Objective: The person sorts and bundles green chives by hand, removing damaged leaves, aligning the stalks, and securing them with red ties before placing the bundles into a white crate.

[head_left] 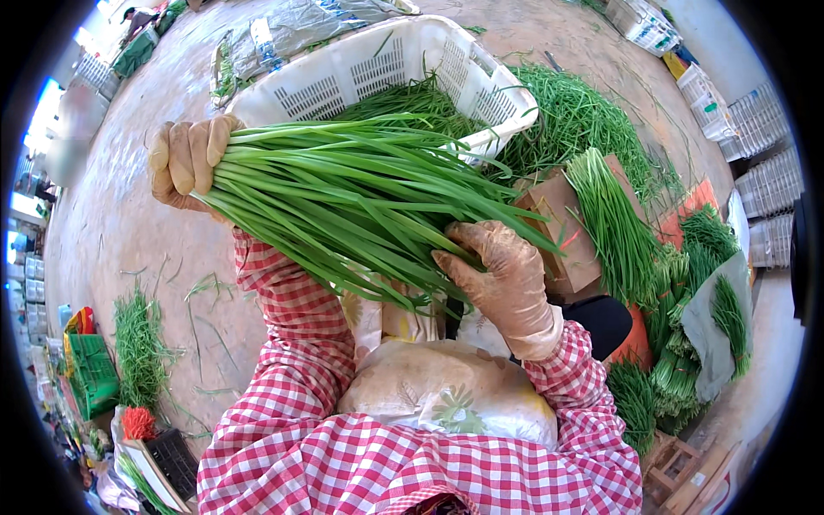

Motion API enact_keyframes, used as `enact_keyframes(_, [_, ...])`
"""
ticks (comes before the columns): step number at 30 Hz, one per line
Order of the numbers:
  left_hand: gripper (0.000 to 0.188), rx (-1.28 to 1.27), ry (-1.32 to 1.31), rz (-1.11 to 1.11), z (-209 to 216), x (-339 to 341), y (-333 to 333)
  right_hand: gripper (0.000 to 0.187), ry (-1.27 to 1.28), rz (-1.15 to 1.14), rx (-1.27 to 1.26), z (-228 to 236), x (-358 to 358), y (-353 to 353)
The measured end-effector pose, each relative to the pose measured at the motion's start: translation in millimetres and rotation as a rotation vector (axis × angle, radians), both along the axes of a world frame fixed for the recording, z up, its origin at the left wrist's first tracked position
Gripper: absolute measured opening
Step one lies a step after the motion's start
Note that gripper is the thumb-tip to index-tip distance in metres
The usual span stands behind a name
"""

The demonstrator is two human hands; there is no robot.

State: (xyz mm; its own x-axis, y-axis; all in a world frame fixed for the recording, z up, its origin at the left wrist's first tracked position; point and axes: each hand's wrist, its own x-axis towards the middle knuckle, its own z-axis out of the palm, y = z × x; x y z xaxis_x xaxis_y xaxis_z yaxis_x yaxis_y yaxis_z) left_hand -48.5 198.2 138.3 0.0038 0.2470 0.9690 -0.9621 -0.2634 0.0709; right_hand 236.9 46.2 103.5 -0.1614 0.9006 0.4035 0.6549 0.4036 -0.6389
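A large bunch of garlic chives (343,184) stretches across the view in front of me, its pale stem ends at the left and its leaf tips at the right. My left hand (193,163), in a stained tan glove, is closed in a fist around the stem ends. My right hand (502,283), gloved the same way, is curled at the lower right of the bunch, with leaves between thumb and fingers. Its fingertips are partly hidden by the leaves. Behind the bunch stands a white plastic crate (506,129) with more chives inside.
Loose chives (575,120) are heaped right of the crate. A smaller bunch (609,227) rests on a cardboard box (558,232). Tied bundles (678,369) are stacked at the right. At the left are scattered chives (137,352), a green crate (93,369) and red ties (137,423).
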Motion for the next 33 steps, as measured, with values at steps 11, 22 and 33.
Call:
enact_keyframes(11, [0.013, -0.075, 0.055, -0.068, 2, 17, -14, 0.016, 0.203, 0.212, -0.21, 40, 29, -12])
enact_keyframes(22, [0.015, -0.437, 0.182, 0.346, -1, 67, -42, 0.035, 0.547, 0.265, 0.19, 81, 48, -4])
enact_keyframes(33, [0.012, 0.011, -0.172, -0.376, -18, 64, -12, 0.026, 1.148, 0.103, -0.428, 36, 43, 39])
